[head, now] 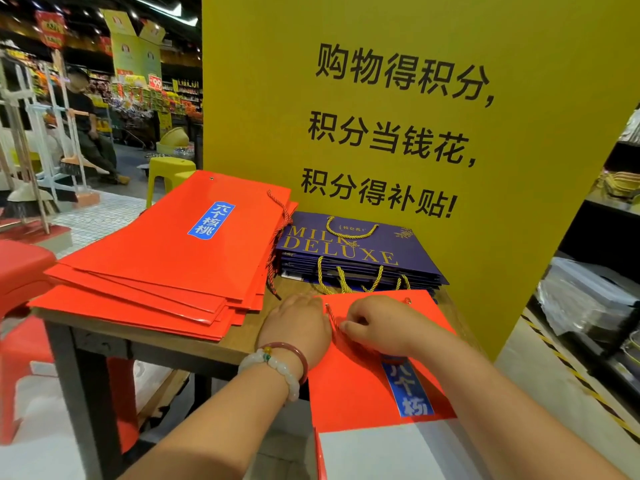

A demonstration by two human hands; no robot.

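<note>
The red paper bag (363, 393) looks light, stiff and glossy (likely slippery). The right hand (377, 323) pinches its cord handle (333, 318), the safest hold; the left hand (298, 322) rests on the corner, grip unclear.

Head-worn, forward-down, close over table (239, 341)

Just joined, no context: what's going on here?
A person works on a flat red bag lying at the near edge of the table. The right grip pinches the bag's cord near its eyelet; the left grip rests at the bag's top left corner. A pile of red bags lies to the left, and purple bags are stacked behind, against a yellow sign.
</note>
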